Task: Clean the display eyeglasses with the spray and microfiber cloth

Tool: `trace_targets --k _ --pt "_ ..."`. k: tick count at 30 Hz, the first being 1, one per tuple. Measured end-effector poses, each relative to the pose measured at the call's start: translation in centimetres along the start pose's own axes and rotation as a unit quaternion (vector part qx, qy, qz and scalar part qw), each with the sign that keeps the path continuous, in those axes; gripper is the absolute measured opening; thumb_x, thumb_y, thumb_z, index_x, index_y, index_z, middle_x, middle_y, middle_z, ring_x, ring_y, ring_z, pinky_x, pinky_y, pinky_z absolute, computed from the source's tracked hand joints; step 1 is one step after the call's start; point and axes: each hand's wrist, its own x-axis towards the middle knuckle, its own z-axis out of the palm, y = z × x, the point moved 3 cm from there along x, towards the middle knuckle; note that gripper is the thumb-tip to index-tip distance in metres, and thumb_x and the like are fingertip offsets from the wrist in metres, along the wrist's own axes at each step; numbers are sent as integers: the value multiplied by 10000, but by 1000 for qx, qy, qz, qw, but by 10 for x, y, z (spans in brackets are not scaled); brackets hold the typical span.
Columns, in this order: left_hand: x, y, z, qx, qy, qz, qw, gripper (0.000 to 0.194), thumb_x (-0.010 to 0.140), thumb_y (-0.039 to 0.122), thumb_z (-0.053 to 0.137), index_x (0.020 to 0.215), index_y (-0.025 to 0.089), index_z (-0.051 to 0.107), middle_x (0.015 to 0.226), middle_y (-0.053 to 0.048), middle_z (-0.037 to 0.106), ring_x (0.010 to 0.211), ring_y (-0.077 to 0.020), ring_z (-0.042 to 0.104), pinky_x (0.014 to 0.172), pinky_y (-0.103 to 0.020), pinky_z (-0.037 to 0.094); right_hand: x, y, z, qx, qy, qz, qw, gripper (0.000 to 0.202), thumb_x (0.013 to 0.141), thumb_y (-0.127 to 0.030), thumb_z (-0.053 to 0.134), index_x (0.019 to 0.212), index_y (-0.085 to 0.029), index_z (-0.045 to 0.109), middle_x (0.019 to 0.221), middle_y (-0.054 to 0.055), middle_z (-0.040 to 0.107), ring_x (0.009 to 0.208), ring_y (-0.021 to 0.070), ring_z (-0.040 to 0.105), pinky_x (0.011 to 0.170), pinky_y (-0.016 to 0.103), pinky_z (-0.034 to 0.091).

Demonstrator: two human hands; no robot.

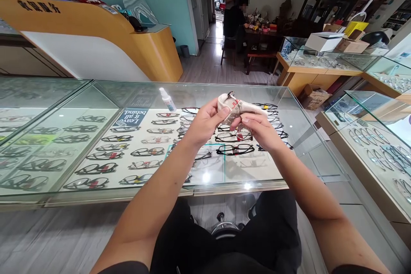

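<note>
Above the glass display counter, my left hand point(207, 122) is closed on a pale cleaning cloth point(247, 108) with red print, the thumb pressing on it. A pair of eyeglasses point(231, 93) is partly wrapped in this cloth; a dark piece of frame sticks out at the top, and the rest is mostly covered. My right hand point(261, 130) pinches at the lower edge of the cloth and the glasses, its fingertips close together near a lens. Which part of the frame the right fingers grip is hard to make out. A white spray bottle point(167, 99) stands upright on the counter, left of my hands.
Rows of eyeglasses point(147, 152) lie under the glass top of the counter point(105, 94), beside a blue printed card point(129, 117). More showcases point(369, 145) stand at the right. Two people point(236, 17) are at a cluttered table at the back. My legs are below the counter's near edge.
</note>
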Motion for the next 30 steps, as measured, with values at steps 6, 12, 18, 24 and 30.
trace_targets --k 6,12,18,24,30 --pt "-3 2 11 1 -16 -6 1000 539 798 458 991 1131 188 664 689 33 689 572 -115 595 642 -262 507 0 5 5 32 -20 27 999 362 1052 -503 690 983 -187 853 964 49 780 900 180 671 871 308 516" --pt "-4 3 18 25 30 -4 999 468 881 589 894 946 221 612 571 43 642 472 -139 587 538 -272 476 0 3 11 -6 -19 8 1000 378 1047 -509 682 908 -185 821 930 39 762 847 178 651 902 327 521" --pt "-2 0 1 81 89 42 992 479 938 630 821 886 163 725 772 -33 737 683 -131 629 680 -254 512 1 1 3 -12 1 9 1000 381 1045 -507 679 933 -184 847 925 46 786 878 189 673 922 331 518" --pt "0 -5 5 -6 -10 -17 1000 536 859 474 942 1238 153 739 1039 -77 800 876 -163 707 860 -282 571 3 2 -4 -2 7 0 1000 380 1046 -507 662 942 -189 843 928 53 779 908 196 667 930 332 511" --pt "-3 -9 13 -14 -4 -33 999 500 848 486 948 1156 168 715 684 26 685 576 -131 616 637 -275 533 1 7 4 7 -14 30 999 394 1039 -533 673 957 -178 823 945 58 747 891 190 635 800 312 502"
